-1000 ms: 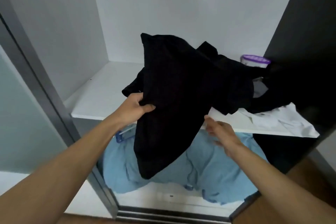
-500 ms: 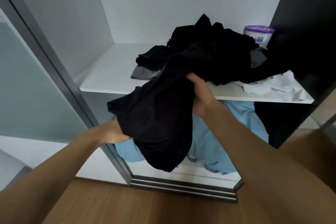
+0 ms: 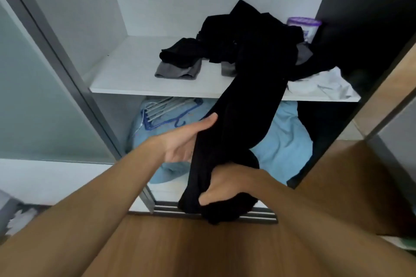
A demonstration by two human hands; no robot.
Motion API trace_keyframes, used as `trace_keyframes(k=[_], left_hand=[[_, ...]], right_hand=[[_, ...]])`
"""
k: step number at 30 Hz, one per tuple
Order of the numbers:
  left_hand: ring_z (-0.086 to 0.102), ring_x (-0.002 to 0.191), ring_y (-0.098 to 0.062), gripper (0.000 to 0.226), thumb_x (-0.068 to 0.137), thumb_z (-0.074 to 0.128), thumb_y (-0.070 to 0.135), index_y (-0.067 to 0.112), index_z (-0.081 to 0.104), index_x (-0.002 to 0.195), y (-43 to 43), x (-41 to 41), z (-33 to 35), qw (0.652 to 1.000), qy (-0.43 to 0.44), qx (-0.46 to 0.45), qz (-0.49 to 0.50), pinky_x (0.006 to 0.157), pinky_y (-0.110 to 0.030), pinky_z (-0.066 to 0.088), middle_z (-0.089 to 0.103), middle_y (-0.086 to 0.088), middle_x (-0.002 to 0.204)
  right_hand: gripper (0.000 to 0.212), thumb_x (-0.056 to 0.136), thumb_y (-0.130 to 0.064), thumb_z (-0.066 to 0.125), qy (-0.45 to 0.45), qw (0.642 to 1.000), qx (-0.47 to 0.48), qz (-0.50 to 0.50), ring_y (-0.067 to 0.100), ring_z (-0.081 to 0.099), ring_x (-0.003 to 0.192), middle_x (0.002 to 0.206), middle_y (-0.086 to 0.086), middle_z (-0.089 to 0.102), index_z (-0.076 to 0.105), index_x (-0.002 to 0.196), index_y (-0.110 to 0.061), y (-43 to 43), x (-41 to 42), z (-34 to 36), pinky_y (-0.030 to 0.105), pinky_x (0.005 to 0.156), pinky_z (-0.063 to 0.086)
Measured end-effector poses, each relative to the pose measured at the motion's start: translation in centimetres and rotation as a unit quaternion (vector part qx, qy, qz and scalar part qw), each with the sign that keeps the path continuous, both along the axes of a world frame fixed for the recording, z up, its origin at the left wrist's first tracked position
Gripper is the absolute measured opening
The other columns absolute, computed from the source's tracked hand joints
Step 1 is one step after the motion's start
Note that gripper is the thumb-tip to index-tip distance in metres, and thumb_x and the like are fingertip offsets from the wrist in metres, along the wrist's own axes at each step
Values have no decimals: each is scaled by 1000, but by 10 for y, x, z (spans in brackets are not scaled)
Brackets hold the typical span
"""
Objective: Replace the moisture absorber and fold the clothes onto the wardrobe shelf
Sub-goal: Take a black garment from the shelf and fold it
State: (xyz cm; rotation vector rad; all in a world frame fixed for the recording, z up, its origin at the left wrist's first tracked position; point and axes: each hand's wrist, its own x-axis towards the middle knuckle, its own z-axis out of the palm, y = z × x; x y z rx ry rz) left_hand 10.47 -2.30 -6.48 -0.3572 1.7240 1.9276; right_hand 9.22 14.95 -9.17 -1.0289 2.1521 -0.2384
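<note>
A long black garment (image 3: pixel 243 119) hangs from the heap on the white wardrobe shelf (image 3: pixel 139 83) down past its front edge. My right hand (image 3: pixel 227 186) grips its bunched lower end low in front of the wardrobe. My left hand (image 3: pixel 186 139) is on the garment's left side, thumb stretched along the cloth, fingers hidden behind it. More black clothes (image 3: pixel 247 38) are piled at the shelf's back right. The moisture absorber (image 3: pixel 307 27), a tub with a purple lid, stands behind the pile in the back right corner, partly hidden.
A small black and grey folded piece (image 3: pixel 180 63) lies mid-shelf; a white garment (image 3: pixel 326 85) hangs over the right front edge. Below the shelf are light blue cloth (image 3: pixel 283 141) and several hangers (image 3: pixel 166 110). A sliding door frame (image 3: pixel 58 56) stands left, wooden floor below.
My right hand has slid down the black garment to its lower end and pulled it out long. My left hand has come up beside the cloth. The view has tilted down.
</note>
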Motion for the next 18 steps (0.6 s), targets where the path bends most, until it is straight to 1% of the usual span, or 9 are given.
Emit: trace_keyframes(k=[2, 4, 5, 7, 8, 10, 12, 15, 18], left_hand=[[73, 100, -24, 67, 67, 85, 53, 12, 70, 118, 25, 8, -10, 999, -25, -12, 44, 83, -34, 57, 75, -10, 111], [75, 70, -22, 34, 82, 78, 25, 3, 70, 106, 44, 20, -17, 996, -20, -41, 78, 58, -28, 57, 77, -12, 82], [71, 56, -20, 19, 86, 70, 16, 2, 68, 98, 48, 27, -19, 993, -8, -46, 108, 49, -25, 53, 73, -11, 67], [63, 42, -17, 13, 92, 61, 16, 4, 65, 87, 45, 43, -15, 981, 18, 7, 194, 40, -21, 48, 66, -8, 53], [62, 42, -16, 16, 93, 59, 17, 6, 64, 84, 39, 51, -11, 970, 24, 63, 232, 40, -21, 48, 64, -6, 53], [63, 49, -16, 16, 92, 56, 16, 9, 65, 80, 25, 66, -5, 952, 33, 154, 263, 47, -24, 53, 63, -5, 61], [68, 58, -18, 15, 90, 55, 14, 8, 68, 86, 18, 85, -5, 941, 45, 200, 268, 55, -27, 57, 67, -7, 71], [74, 78, -22, 27, 94, 58, 16, 1, 67, 115, 13, 110, -7, 931, 68, 244, 264, 64, -31, 59, 73, -12, 96], [69, 107, -23, 43, 98, 60, 29, 7, 56, 134, -17, 132, -15, 946, 132, 200, 217, 83, -35, 57, 68, -10, 124]], right_hand=[[50, 87, -50, 61, -12, 999, 37, 7, 15, 59, 96, 118, 5, 62, 61, 123, -14, -3, 27, -20, 21, 74, 45], [59, 93, -47, 57, -25, 997, 69, -7, 28, 51, 125, 135, 16, 53, 50, 137, -7, -3, 56, -38, 34, 103, 41], [55, 90, -48, 56, -24, 997, 72, -24, 29, 52, 125, 128, 15, 57, 56, 127, -9, -1, 68, -44, 36, 104, 41], [27, 80, -46, 61, -42, 992, 16, -116, 20, 64, 103, 99, -1, 63, 60, 95, -24, 10, 85, -47, 29, 84, 51], [20, 81, -42, 66, -71, 982, -26, -175, 14, 65, 97, 96, -6, 64, 61, 95, -28, 18, 93, -46, 23, 79, 52], [35, 86, -34, 73, -140, 945, -125, -269, 4, 63, 101, 110, -14, 66, 63, 119, -27, 30, 110, -47, 11, 85, 49], [48, 85, -33, 78, -172, 913, -214, -302, -7, 61, 108, 116, -24, 65, 60, 129, -28, 28, 131, -48, 8, 90, 47], [43, 82, -32, 81, -133, 897, -267, -328, -24, 58, 94, 105, -32, 63, 60, 119, -36, 4, 165, -51, -1, 78, 43], [15, 87, -21, 75, -107, 831, -339, -429, -9, 69, 81, 96, -12, 75, 69, 93, -33, -18, 189, -45, 9, 71, 51]])
